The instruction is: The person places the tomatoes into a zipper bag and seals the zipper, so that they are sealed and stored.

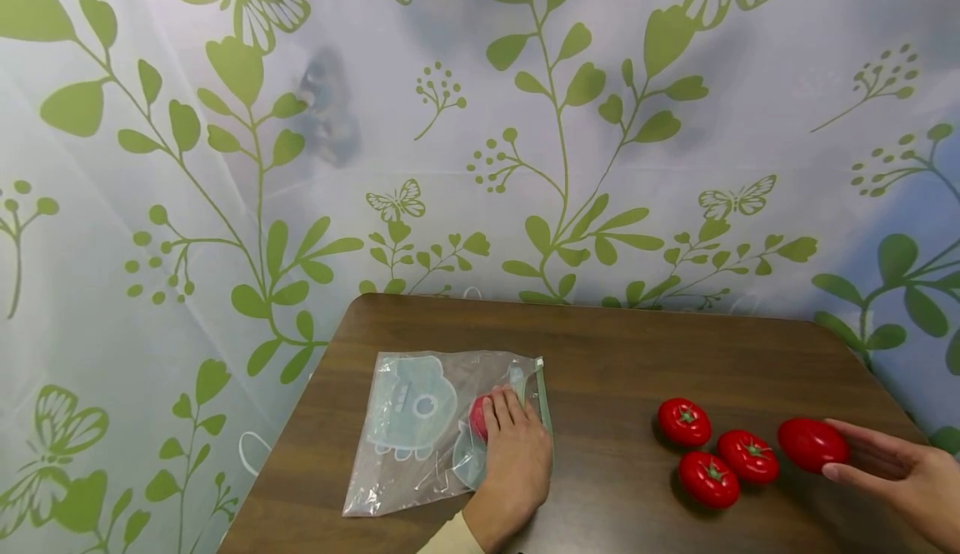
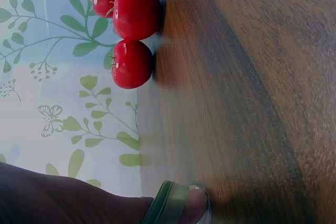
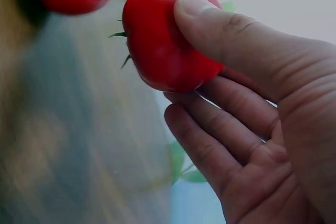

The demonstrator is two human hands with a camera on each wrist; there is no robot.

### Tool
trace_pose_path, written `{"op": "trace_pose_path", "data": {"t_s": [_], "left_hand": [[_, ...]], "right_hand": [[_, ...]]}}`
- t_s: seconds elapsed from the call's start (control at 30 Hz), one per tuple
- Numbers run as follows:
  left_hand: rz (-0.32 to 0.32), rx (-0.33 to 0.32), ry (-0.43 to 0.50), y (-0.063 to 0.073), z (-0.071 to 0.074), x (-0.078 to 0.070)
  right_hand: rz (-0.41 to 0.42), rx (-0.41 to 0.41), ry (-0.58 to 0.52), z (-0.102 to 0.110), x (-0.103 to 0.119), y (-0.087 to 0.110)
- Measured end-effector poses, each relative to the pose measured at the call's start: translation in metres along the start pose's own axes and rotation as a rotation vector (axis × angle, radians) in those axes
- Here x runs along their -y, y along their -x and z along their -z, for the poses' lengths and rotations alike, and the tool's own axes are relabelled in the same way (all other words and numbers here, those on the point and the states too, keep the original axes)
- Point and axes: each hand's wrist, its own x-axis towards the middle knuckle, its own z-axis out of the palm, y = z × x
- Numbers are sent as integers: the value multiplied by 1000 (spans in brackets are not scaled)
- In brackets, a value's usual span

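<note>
A clear zip bag (image 1: 367, 471) with a pale blue cartoon print lies on the left of the table. My left hand (image 1: 513, 454) grips it near its green zip edge, fingers over the top film. In the left wrist view, the green strip (image 2: 169, 198) crosses the left thumb (image 2: 195, 205). A red round thing (image 1: 478, 417) shows through the film, partly hidden under the left fingers. At the right, my right hand (image 1: 900, 462) holds a tomato (image 3: 163, 35) between thumb and fingers, its green stem facing away from the palm.
Three more tomatoes stand close together left of the right hand: one at the back (image 1: 684, 422), one in front (image 1: 708, 479) and one at the right (image 1: 748, 456). The brown wooden table (image 1: 600, 354) ends at a leaf-patterned curtain (image 1: 465, 229).
</note>
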Motion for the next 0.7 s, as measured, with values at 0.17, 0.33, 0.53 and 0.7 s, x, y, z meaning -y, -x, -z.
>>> {"op": "trace_pose_path", "data": {"t_s": [0.17, 0.33, 0.53, 0.7], "left_hand": [[2, -10, -2, 0, -1, 0], [5, -9, -1, 0, -2, -1], [12, -7, 11, 0, 0, -1], [14, -27, 11, 0, -1, 0]], "right_hand": [[73, -3, 3, 0, 21, 8], [108, 83, 84, -1, 47, 13], [72, 242, 124, -7, 82, 13], [67, 326, 116, -15, 104, 11]]}}
